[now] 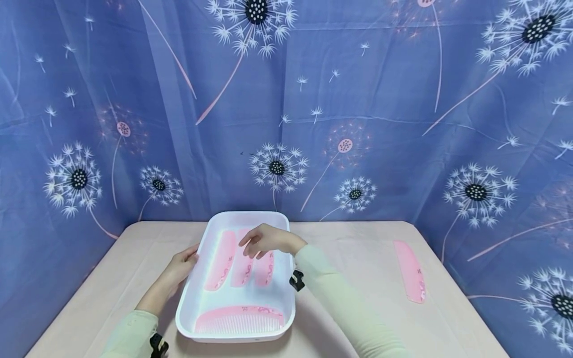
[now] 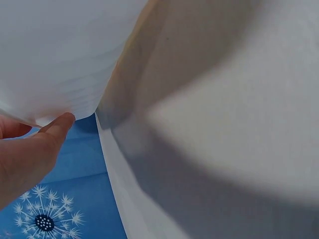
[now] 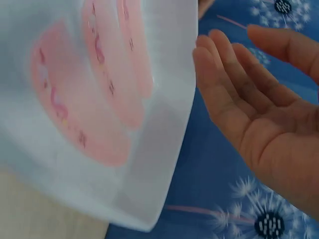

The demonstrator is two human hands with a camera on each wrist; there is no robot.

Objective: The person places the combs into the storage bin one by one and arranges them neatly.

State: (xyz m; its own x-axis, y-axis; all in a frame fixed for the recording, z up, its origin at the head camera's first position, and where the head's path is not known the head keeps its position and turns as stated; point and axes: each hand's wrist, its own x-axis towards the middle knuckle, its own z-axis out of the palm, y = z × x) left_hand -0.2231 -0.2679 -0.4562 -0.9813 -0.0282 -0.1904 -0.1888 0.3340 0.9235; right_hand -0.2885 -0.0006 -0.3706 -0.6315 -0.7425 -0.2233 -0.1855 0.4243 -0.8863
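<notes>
A white tray (image 1: 219, 299) sits at the middle left of the table, and whether its base lies flat I cannot tell. My left hand (image 1: 176, 268) pinches its left rim between thumb and fingers, as the left wrist view shows close up. Over the tray hovers my right hand (image 1: 274, 237), its fingers loosely bent and holding nothing. Three pink combs, a left one (image 1: 220, 263), a middle one (image 1: 240, 273) and a right one (image 1: 265, 272), lie lengthwise inside, the last two partly hidden by that hand. Another pink comb (image 1: 239, 312) lies crosswise at the near end.
On the table's right side lies a separate pink comb (image 1: 411, 272), apart from the tray. The table bears a pale cloth (image 1: 353, 278). Blue curtains (image 1: 380, 169) with a dandelion print stand along the back and both sides.
</notes>
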